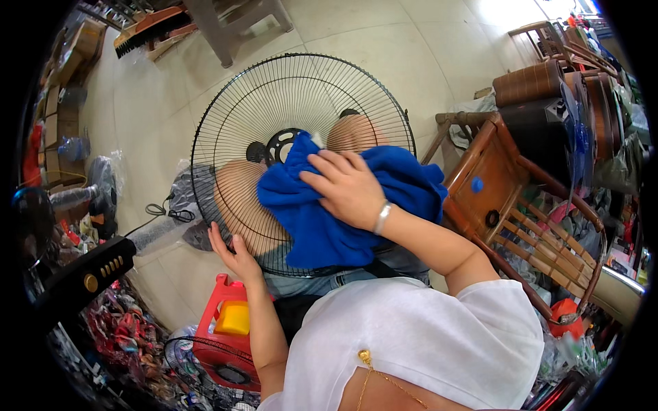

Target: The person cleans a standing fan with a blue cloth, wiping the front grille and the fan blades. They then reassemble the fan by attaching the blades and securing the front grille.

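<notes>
A round black wire fan guard [247, 108] lies across my knees, its hub ring a little left of its middle. My right hand [347, 187] presses on a blue cloth [329, 241], which is bunched over the guard's lower right part and drapes past its right rim. Against the lower left rim rests my left hand [235, 255], its fingers and thumb apart. The cloth hides the wires beneath it and part of the hub.
To my right stands a brown wooden chair [480, 180] with a small blue object on its seat. A black fan control panel [97, 269], a red plastic container [221, 354] and another fan guard [177, 359] are on the left. A grey stool [208, 25] and a broom [151, 28] lie ahead.
</notes>
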Demonstrator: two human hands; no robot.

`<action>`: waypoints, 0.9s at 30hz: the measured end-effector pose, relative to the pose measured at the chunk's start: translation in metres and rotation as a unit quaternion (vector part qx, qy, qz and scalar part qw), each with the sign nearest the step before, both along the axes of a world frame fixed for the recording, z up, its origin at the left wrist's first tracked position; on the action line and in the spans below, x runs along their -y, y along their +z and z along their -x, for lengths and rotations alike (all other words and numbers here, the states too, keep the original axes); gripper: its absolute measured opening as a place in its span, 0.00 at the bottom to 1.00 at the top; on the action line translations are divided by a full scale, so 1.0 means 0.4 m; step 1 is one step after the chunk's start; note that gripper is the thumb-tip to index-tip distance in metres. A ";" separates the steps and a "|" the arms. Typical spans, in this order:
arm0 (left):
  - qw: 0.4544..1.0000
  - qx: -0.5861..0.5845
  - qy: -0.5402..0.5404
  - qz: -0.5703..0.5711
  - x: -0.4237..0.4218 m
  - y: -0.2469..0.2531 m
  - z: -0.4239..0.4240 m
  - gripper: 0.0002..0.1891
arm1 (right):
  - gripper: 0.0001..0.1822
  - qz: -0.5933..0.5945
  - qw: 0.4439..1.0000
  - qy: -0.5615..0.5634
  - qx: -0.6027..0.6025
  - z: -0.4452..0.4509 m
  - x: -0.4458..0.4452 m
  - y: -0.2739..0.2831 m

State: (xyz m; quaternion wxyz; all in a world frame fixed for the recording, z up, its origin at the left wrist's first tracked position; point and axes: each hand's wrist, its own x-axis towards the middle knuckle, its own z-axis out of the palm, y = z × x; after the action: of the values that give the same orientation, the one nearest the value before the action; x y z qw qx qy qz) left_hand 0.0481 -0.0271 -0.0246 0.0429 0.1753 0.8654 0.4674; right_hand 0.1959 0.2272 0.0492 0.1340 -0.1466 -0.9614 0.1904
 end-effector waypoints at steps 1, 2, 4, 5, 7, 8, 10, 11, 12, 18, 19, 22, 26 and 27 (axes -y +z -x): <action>1.000 -0.001 -0.001 0.000 0.003 -0.002 -0.002 0.28 | 0.28 -0.001 1.000 -0.006 -0.002 -0.034 -0.013 0.004; 1.000 -0.003 -0.002 0.000 0.005 -0.004 -0.002 0.28 | 0.29 0.020 0.998 -0.054 -0.002 -0.073 -0.023 -0.002; 1.000 0.005 0.001 -0.006 0.000 -0.009 -0.011 0.28 | 0.29 0.043 0.991 -0.122 -0.037 -0.149 -0.036 -0.002; 1.000 0.011 0.002 -0.011 -0.008 -0.006 -0.012 0.28 | 0.28 0.066 0.983 -0.159 -0.059 -0.184 -0.044 -0.018; 1.000 0.012 0.003 -0.023 -0.021 0.001 -0.015 0.27 | 0.25 0.145 0.943 -0.264 -0.144 -0.258 -0.061 -0.092; 0.999 0.007 0.004 -0.031 -0.030 0.005 -0.017 0.27 | 0.23 0.234 0.899 -0.309 -0.204 -0.291 -0.061 -0.154; 0.999 0.003 0.008 -0.038 -0.035 0.006 -0.018 0.26 | 0.20 0.351 0.824 -0.361 -0.260 -0.289 -0.056 -0.155; 0.999 0.005 0.012 -0.039 -0.035 0.004 -0.019 0.26 | 0.19 0.381 0.805 -0.373 -0.259 -0.291 -0.057 -0.151; 0.999 0.005 0.015 -0.042 -0.034 0.007 -0.014 0.26 | 0.18 0.410 0.785 -0.384 -0.260 -0.277 -0.061 -0.133; 0.999 0.017 0.022 -0.033 -0.009 -0.008 -0.017 0.28 | 0.17 0.437 0.746 -0.392 -0.314 -0.254 -0.110 -0.180; 0.999 0.016 0.022 -0.033 -0.009 -0.007 -0.018 0.28 | 0.17 0.433 0.743 -0.400 -0.316 -0.248 -0.120 -0.180; 0.999 0.012 0.020 -0.038 -0.010 -0.008 -0.019 0.28 | 0.19 0.532 0.688 -0.389 -0.305 -0.303 -0.193 -0.260; 1.000 -0.004 0.003 -0.027 -0.005 -0.017 -0.017 0.28 | 0.18 0.498 0.719 -0.428 -0.228 -0.310 -0.267 -0.262; 1.000 -0.013 0.000 -0.020 -0.004 -0.020 -0.015 0.27 | 0.18 0.449 0.758 -0.426 -0.209 -0.302 -0.292 -0.270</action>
State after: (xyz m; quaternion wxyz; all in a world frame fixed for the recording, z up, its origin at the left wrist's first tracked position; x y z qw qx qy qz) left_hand 0.0542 -0.0255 -0.0328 0.0285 0.1825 0.8564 0.4822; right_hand 0.3169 0.3440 -0.0589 0.3172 -0.5406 -0.5527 0.5492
